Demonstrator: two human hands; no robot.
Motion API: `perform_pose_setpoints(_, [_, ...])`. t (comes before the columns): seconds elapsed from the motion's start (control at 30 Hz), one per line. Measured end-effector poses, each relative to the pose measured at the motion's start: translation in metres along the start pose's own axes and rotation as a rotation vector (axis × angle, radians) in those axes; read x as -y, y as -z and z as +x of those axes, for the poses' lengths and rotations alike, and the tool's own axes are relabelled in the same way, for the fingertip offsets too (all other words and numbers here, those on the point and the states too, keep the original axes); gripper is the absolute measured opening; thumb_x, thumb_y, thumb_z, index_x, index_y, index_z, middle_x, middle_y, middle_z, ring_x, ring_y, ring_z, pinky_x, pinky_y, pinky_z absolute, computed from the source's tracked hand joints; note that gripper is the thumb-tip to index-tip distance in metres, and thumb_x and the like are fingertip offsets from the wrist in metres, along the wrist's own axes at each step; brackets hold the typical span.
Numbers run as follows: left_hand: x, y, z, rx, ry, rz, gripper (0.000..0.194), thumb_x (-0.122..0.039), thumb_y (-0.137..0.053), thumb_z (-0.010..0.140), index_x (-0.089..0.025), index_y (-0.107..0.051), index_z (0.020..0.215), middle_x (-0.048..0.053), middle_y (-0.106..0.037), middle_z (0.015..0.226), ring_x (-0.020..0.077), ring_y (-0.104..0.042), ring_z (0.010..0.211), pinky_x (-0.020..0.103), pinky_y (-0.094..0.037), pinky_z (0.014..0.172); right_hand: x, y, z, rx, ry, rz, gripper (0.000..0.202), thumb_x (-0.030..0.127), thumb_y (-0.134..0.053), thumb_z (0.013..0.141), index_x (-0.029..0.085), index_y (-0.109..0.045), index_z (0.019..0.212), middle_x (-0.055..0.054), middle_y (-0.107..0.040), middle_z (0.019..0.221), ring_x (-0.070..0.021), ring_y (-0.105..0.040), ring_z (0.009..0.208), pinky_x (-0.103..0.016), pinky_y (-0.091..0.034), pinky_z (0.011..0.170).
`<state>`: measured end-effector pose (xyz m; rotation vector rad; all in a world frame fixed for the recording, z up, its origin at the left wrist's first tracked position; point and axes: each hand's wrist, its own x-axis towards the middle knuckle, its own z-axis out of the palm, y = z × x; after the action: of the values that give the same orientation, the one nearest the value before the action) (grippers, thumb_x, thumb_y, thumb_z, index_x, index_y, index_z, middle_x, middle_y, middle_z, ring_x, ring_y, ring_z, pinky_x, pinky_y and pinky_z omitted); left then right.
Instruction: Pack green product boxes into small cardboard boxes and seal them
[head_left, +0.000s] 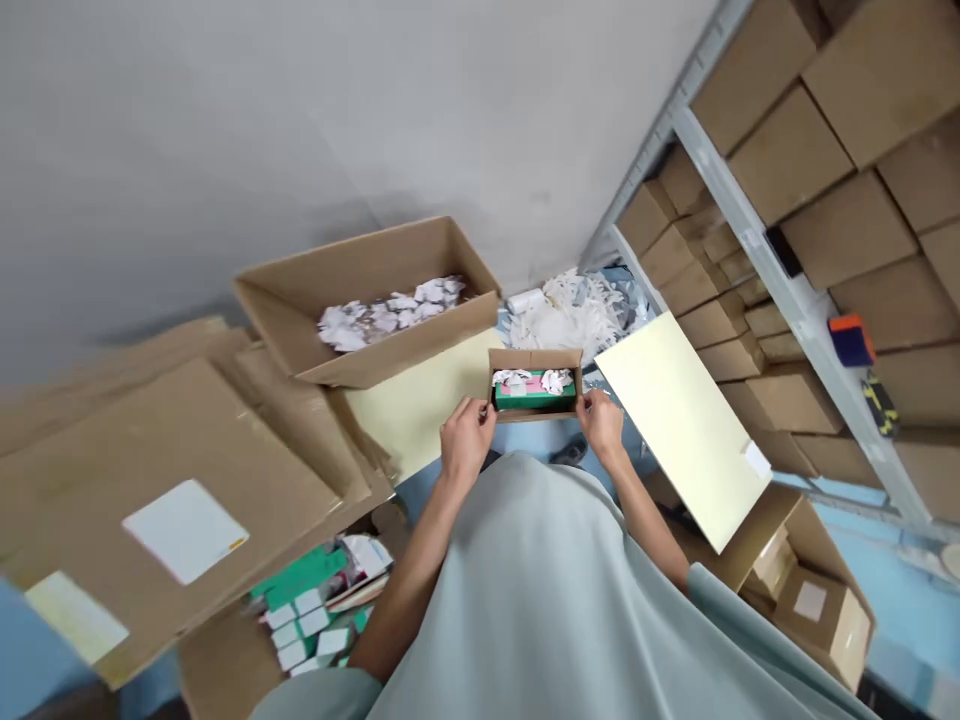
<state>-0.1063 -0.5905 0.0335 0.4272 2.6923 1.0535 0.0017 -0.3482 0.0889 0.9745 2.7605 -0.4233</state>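
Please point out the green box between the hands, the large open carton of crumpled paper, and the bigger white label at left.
Green box (534,402): head view, front side.
Large open carton (420,345): head view, near outer wall.
White label (186,530): head view, middle.

Both forearms reach forward, left hand (468,437) and right hand (600,420) apart, fingers seemingly curled.

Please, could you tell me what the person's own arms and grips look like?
The left grip and right grip are bare hands, no glove or watch visible. Loose, plain, pale blue-green sleeves end near the elbows, leaving forearms uncovered.
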Motion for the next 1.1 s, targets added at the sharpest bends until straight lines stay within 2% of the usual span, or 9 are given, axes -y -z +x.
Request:
perform_pose_setpoints(0.13, [-0.076, -0.068, 0.010, 0.165, -0.204, 0.046, 0.019, -0.029, -0.057, 0.106, -0.024, -0.075, 0.101, 0.012, -0.080, 0.111, 0.0278, -0.078, 0.093, 0.037, -0.057, 0.085, -0.109, 0.006, -0.023, -0.097, -0.199, 0.129, 0.025, 0.028, -0.054, 0.116, 0.019, -0.076, 0.109, -0.012, -0.083, 0.112, -0.0264, -0.078, 0.096, -0.031, -0.046, 0.077])
perform_pose_setpoints(0.33, [-0.200, -0.196, 0.010, 0.376, -0.474, 0.133, 0.019, -0.028, -0.058, 0.106, -0.022, -0.076, 0.107, 0.013, -0.079, 0.110, 0.0291, -0.077, 0.095, 0.038, -0.056, 0.086, -0.267, 0.009, -0.057, -0.168, -0.460, 0.254, 0.026, 0.026, -0.052, 0.117, 0.018, -0.075, 0.108, -0.011, -0.081, 0.113, -0.0240, -0.076, 0.091, -0.031, -0.046, 0.078])
perform_pose_setpoints(0.47, [-0.263, -0.274, 0.005, 0.492, -0.638, 0.195, 0.021, -0.027, -0.056, 0.107, -0.021, -0.076, 0.110, 0.013, -0.079, 0.113, 0.0288, -0.076, 0.100, 0.037, -0.056, 0.089, -0.342, 0.011, -0.070, -0.199, -0.604, 0.275, 0.026, 0.022, -0.050, 0.118, 0.015, -0.075, 0.114, -0.013, -0.079, 0.120, -0.0228, -0.075, 0.096, -0.029, -0.044, 0.078])
perform_pose_setpoints(0.57, [-0.292, -0.316, 0.006, 0.553, -0.727, 0.239, 0.021, -0.026, -0.056, 0.106, -0.021, -0.076, 0.110, 0.013, -0.078, 0.113, 0.0284, -0.076, 0.100, 0.037, -0.056, 0.091, -0.374, 0.012, -0.072, -0.193, -0.682, 0.298, 0.028, 0.021, -0.048, 0.119, 0.013, -0.075, 0.121, -0.014, -0.077, 0.125, -0.0226, -0.075, 0.098, -0.029, -0.045, 0.078])
perform_pose_setpoints(0.67, [-0.310, -0.343, 0.011, 0.598, -0.784, 0.292, 0.023, -0.028, -0.054, 0.108, -0.020, -0.076, 0.113, 0.014, -0.078, 0.115, 0.0288, -0.076, 0.097, 0.038, -0.057, 0.089, -0.388, 0.009, -0.070, -0.195, -0.732, 0.353, 0.032, 0.024, -0.046, 0.121, 0.014, -0.075, 0.127, -0.014, -0.076, 0.129, -0.0230, -0.076, 0.100, -0.029, -0.050, 0.080])
perform_pose_setpoints(0.77, [-0.320, -0.355, 0.014, 0.687, -0.859, 0.304, 0.029, -0.037, -0.053, 0.113, -0.021, -0.076, 0.117, 0.014, -0.079, 0.119, 0.0301, -0.076, 0.104, 0.039, -0.058, 0.094, -0.395, 0.003, -0.069, -0.210, -0.724, 0.443, 0.034, 0.033, -0.048, 0.122, 0.018, -0.076, 0.138, -0.013, -0.076, 0.138, -0.0246, -0.078, 0.110, -0.031, -0.057, 0.087])
perform_pose_setpoints(0.87, [-0.322, -0.359, 0.013, 0.788, -0.934, 0.297, 0.036, -0.051, -0.057, 0.114, -0.023, -0.077, 0.125, 0.014, -0.080, 0.129, 0.0333, -0.073, 0.121, 0.042, -0.058, 0.105, -0.404, -0.008, -0.075, -0.181, -0.618, 0.542, 0.040, 0.047, -0.064, 0.117, 0.023, -0.076, 0.148, -0.013, -0.070, 0.160, -0.0283, -0.074, 0.135, -0.036, -0.061, 0.107])
perform_pose_setpoints(0.97, [-0.317, -0.360, 0.017, 0.849, -0.974, 0.281, 0.051, -0.061, -0.071, 0.106, -0.024, -0.074, 0.140, 0.014, -0.078, 0.145, 0.0364, -0.067, 0.136, 0.045, -0.058, 0.112, -0.416, -0.018, -0.084, -0.114, -0.458, 0.631, 0.066, 0.055, -0.085, 0.103, 0.022, -0.071, 0.158, -0.014, -0.061, 0.173, -0.0326, -0.061, 0.157, -0.043, -0.053, 0.128])
perform_pose_setpoints(1.1, [-0.311, -0.372, 0.034, 0.883, -0.883, 0.257, 0.064, -0.057, -0.076, 0.105, -0.023, -0.063, 0.157, 0.016, -0.078, 0.143, 0.0361, -0.072, 0.130, 0.047, -0.061, 0.111, -0.429, -0.022, -0.084, -0.119, -0.488, 0.684, 0.050, 0.042, -0.068, 0.114, 0.024, -0.066, 0.161, -0.012, -0.070, 0.163, -0.0277, -0.071, 0.143, -0.042, -0.056, 0.124])
